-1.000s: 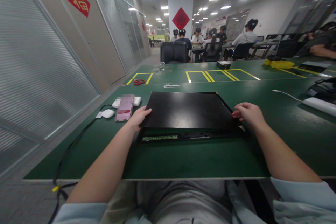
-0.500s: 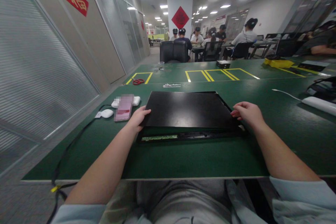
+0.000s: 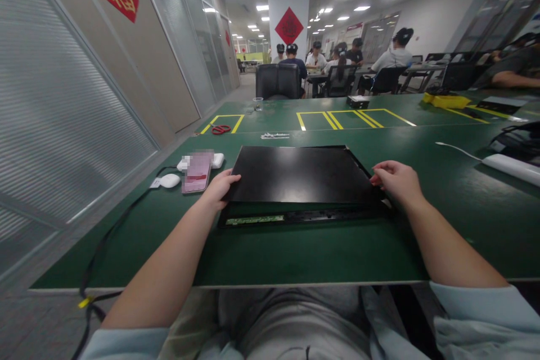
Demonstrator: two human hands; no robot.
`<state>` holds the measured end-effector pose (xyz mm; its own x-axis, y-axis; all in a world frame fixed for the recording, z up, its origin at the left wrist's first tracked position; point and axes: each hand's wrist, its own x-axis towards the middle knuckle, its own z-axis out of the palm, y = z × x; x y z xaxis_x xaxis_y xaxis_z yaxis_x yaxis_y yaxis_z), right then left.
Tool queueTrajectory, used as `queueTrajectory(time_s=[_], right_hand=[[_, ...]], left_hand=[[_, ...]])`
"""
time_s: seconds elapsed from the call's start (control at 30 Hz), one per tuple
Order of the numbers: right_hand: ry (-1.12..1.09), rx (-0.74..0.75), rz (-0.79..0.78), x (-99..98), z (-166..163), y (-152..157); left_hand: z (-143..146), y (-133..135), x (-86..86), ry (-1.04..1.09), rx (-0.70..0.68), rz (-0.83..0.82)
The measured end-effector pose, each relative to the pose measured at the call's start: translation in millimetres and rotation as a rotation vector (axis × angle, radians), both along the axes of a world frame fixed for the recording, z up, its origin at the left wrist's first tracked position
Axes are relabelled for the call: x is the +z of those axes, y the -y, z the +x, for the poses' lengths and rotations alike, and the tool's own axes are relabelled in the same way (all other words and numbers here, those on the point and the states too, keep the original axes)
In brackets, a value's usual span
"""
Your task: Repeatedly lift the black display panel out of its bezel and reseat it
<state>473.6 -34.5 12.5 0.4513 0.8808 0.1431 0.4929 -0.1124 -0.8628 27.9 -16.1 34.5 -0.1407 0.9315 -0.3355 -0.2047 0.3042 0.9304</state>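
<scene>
A flat black panel (image 3: 299, 173) lies on a dark frame (image 3: 304, 216) on the green table (image 3: 295, 253); a strip of green circuit board shows along the frame's near edge. My left hand (image 3: 219, 188) grips the panel's left edge, thumb on top and fingers curled under. At the right edge, my right hand (image 3: 394, 180) pinches the panel with fingers bent. The panel's near edge sits slightly raised above the frame.
A pink phone (image 3: 196, 171), a white mouse (image 3: 169, 180) and a black cable (image 3: 109, 236) lie left. Red scissors (image 3: 220, 129), a small cup (image 3: 257, 103) and yellow tape marks sit farther back. A white power strip (image 3: 512, 166) lies right. Several seated people work at tables behind.
The hands and panel hold almost the same place; the view has tilted slightly, so everything sits a little higher in the picture.
</scene>
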Motion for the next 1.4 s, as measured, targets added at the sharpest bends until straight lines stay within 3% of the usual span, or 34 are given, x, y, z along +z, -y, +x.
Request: queueTrajectory(time_s=[0.17,0.3,0.47,0.73,0.9,1.17,1.4], right_hand=[[-0.04,-0.015,0.061,-9.4,8,-7],[0.203,-0.029,0.054,-16.6,17,-14],[0.471,0.066,-0.108,-23.5,23,-22],[0.622,0.185,-0.24,-30.2,27,-26],[0.647,0.217,-0.276,-31.0,28,-27],[0.587,0.181,-0.202,-37.9,31,-29],[0.557,0.182,-0.166,-38.9,31,-30]], left_hand=[[2,1,1.0,-0.011,0.018,0.011],[3,1,0.4,-0.016,0.018,0.018],[2,0,-1.4,-0.021,0.007,0.016],[6,3,1.7,-0.05,0.033,0.009],[6,2,0.1,-0.057,0.014,0.025],[2,1,-2.2,-0.079,0.026,0.054],[-12,-4,-8.7,-0.172,-0.006,0.182]])
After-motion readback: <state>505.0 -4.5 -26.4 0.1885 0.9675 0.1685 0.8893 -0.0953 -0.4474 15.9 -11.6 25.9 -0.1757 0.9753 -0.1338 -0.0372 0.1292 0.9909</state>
